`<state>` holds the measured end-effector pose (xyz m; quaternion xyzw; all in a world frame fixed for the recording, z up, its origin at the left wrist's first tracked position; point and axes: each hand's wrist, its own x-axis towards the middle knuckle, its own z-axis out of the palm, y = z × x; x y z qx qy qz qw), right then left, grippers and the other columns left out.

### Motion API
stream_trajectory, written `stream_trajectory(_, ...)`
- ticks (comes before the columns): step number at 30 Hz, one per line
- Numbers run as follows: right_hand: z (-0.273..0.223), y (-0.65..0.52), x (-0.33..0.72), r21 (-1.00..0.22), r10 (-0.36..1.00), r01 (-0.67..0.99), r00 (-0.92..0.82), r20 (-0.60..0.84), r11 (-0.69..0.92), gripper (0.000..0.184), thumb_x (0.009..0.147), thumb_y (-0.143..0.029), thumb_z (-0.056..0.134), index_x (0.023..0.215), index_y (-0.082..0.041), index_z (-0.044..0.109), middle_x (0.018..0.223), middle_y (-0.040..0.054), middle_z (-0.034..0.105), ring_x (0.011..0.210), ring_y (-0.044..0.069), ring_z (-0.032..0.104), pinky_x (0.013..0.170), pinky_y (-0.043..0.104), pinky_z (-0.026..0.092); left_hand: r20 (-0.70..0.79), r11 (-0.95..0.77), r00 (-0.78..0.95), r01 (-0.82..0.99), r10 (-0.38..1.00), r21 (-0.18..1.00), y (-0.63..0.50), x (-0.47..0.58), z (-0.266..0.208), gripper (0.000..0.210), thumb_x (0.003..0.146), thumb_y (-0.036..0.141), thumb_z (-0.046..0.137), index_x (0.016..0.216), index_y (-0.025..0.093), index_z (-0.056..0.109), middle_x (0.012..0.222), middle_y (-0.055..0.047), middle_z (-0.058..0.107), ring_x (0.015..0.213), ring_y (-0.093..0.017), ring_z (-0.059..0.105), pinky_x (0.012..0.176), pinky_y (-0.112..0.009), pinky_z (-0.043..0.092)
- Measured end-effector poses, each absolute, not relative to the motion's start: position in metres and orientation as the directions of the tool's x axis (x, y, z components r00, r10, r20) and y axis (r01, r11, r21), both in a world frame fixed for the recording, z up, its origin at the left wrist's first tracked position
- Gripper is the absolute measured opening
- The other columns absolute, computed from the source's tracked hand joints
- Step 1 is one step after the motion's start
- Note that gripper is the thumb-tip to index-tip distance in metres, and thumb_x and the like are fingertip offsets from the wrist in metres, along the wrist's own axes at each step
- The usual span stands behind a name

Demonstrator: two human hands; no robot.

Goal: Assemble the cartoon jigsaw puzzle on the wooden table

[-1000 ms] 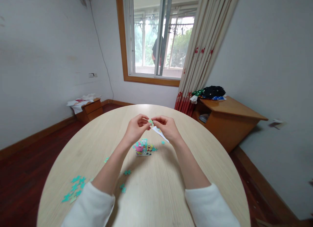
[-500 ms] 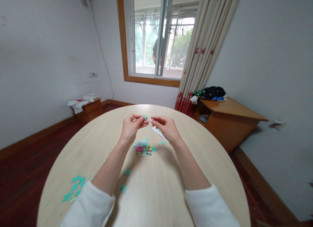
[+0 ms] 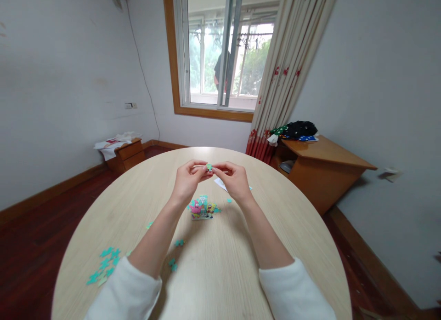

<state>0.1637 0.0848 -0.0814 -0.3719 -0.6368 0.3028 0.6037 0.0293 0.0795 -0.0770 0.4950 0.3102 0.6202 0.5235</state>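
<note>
Right hand (image 3: 234,176) has rejoined the left hand (image 3: 186,176); both now pinch the puzzle piece (image 3: 209,167), which seems steadier for it; it is above the worktop (image 3: 275,219), beyond the partly joined puzzle (image 3: 202,209).

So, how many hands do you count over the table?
2. The left hand is pinching a small green puzzle piece; the right hand is beside it, fingertips at the piece's right edge. Some fingers are hidden, but both hands show.
</note>
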Motion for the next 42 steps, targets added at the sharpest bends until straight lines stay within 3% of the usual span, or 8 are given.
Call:
stream_trajectory(21,-0.0778,0.081,0.1608,-0.828,0.822,0.104,0.1,0.56,0.551,0.019,0.071,-0.037,0.062,0.074,-0.018,0.065,0.078,0.0052,0.069,0.074,0.018,0.062,0.066,0.03,0.048,0.43,-0.428,-0.062,-0.293,0.901,0.855,0.0752,0.0305,-0.0704,0.037,0.051,0.037,0.082,0.072,0.012,0.065,0.069,-0.003,0.067,0.065,-0.017,0.067,0.077,-0.038,0.055)
stream_trajectory(36,-0.0752,0.0773,0.1594,-0.817,0.819,0.173,0.082,0.568,0.55,0.024,0.074,-0.041,0.058,0.066,-0.019,0.057,0.067,0.0017,0.062,0.064,0.014,0.057,0.058,0.026,0.044,0.466,-0.464,-0.019,-0.138,0.885,0.875,0.0771,0.0294,-0.0704,0.021,0.064,0.032,0.072,0.065,0.013,0.064,0.059,-0.001,0.062,0.047,-0.009,0.054,0.051,-0.023,0.047)
stream_trajectory(42,-0.0763,0.0793,0.1606,-0.84,0.839,0.133,0.078,0.538,0.526,0.025,0.072,-0.043,0.061,0.067,-0.018,0.059,0.067,0.002,0.064,0.064,0.014,0.057,0.062,0.028,0.047,0.444,-0.44,-0.014,-0.163,0.896,0.883,0.0778,0.0286,-0.0709,0.022,0.062,0.032,0.074,0.065,0.013,0.063,0.058,0.0,0.061,0.048,-0.009,0.054,0.052,-0.023,0.047)
